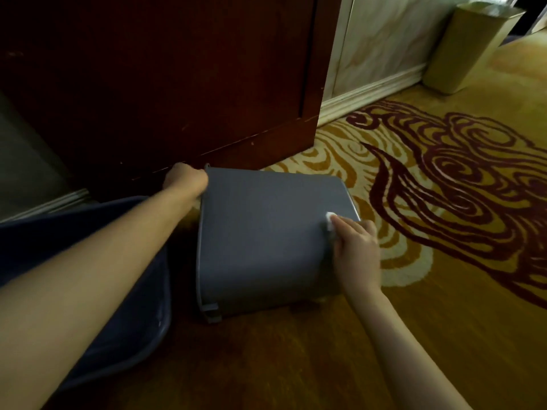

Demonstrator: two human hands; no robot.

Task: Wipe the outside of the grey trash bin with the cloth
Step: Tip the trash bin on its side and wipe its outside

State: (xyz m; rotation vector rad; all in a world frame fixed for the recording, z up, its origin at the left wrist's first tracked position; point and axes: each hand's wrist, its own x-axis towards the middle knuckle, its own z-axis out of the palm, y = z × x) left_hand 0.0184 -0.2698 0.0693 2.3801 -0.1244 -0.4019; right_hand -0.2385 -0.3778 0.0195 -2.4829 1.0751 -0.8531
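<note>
While left hand (186, 179) grips bin (260, 232) rim, right hand (356, 247) presses cloth (330, 220) on side.

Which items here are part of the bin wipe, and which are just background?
In the job:
- grey trash bin, lying on its side
- white cloth, pressed on the bin
- right hand, holding the cloth
- left hand, gripping the bin's rim

Just around:
- gold bin by the wall
- dark blue tub
- wooden cabinet
- patterned carpet
</note>
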